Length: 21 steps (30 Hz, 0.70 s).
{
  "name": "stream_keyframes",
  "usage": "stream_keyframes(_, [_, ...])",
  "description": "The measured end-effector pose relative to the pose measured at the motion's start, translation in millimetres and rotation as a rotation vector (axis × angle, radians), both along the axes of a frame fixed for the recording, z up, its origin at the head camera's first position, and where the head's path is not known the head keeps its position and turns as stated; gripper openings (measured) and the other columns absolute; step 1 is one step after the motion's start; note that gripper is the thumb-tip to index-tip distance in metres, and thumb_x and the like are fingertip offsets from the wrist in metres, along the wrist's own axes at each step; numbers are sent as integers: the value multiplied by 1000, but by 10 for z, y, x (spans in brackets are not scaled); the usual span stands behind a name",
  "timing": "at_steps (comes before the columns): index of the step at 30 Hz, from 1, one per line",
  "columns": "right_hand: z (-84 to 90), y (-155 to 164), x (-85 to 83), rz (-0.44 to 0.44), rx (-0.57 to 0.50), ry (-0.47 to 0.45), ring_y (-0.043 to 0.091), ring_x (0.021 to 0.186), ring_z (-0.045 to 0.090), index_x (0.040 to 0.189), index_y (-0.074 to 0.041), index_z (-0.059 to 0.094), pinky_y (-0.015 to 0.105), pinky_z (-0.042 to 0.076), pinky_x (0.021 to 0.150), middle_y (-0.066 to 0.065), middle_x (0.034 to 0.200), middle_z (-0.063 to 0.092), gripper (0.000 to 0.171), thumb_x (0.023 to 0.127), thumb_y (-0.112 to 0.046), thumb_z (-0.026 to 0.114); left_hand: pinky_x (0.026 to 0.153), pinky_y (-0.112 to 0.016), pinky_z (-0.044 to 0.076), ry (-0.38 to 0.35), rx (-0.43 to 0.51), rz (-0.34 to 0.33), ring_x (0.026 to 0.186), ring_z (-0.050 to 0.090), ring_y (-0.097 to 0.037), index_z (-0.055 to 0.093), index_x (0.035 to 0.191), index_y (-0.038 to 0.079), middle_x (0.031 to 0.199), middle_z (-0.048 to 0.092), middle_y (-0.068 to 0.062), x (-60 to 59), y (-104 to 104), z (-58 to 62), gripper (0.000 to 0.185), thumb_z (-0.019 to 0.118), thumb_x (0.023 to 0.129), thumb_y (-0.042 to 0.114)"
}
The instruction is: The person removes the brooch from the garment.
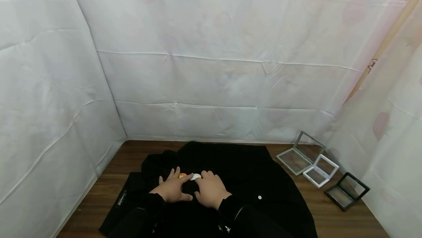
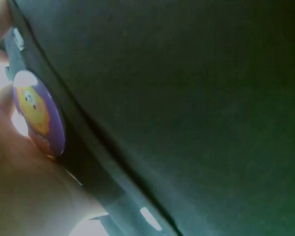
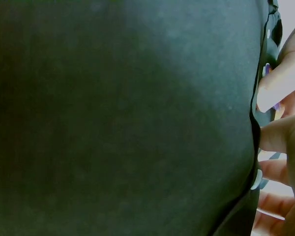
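Note:
A black garment (image 1: 250, 168) lies spread out, with both hands on it. My left hand (image 1: 173, 189) rests there with its fingers spread, one fingertip reaching the edge of a white round disc (image 1: 195, 177). Between its fingers shows a round orange badge (image 1: 182, 175); the left wrist view shows a purple-rimmed badge (image 2: 53, 123) with a yellow cartoon figure beside that hand. My right hand (image 1: 212, 190) lies on the cloth, fingertips at the white disc's right side. From the right wrist, the pale disc (image 3: 256, 180) appears nearly edge-on beside the fingers.
A small white round piece (image 1: 259, 197) sits on the garment's right part. On the wooden table (image 1: 329, 216) at the right stand a grey folding frame (image 1: 295, 161), a white one (image 1: 318, 177) and a black one (image 1: 343, 201). White cloth walls (image 1: 211, 84) surround the table's back and sides.

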State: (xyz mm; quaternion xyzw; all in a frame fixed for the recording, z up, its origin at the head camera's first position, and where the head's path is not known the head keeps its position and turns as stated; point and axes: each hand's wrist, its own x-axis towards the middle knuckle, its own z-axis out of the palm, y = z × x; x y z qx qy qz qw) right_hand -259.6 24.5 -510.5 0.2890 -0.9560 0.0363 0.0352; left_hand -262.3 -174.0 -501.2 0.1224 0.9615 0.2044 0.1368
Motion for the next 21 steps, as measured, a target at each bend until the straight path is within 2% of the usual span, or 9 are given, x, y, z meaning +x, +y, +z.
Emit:
stream_keyframes(9, [17, 4, 14, -5, -18, -9, 14, 88, 50, 121, -21, 73, 35, 50, 79, -1, 104, 59, 33, 95, -40, 72, 104, -87, 10, -4, -32, -11, 150, 20, -52, 52, 153, 32, 164, 25, -29, -60, -35, -48, 89, 90, 75, 52])
stream_keyframes(21, [20, -5, 50, 23, 55, 34, 16, 102, 56, 132, -22, 71, 38, 52, 87, 0, 119, 61, 40, 98, -42, 69, 103, -87, 12, -9, -21, -18, 150, 19, -53, 52, 153, 30, 163, 25, -31, -43, -47, -25, 88, 89, 76, 51])
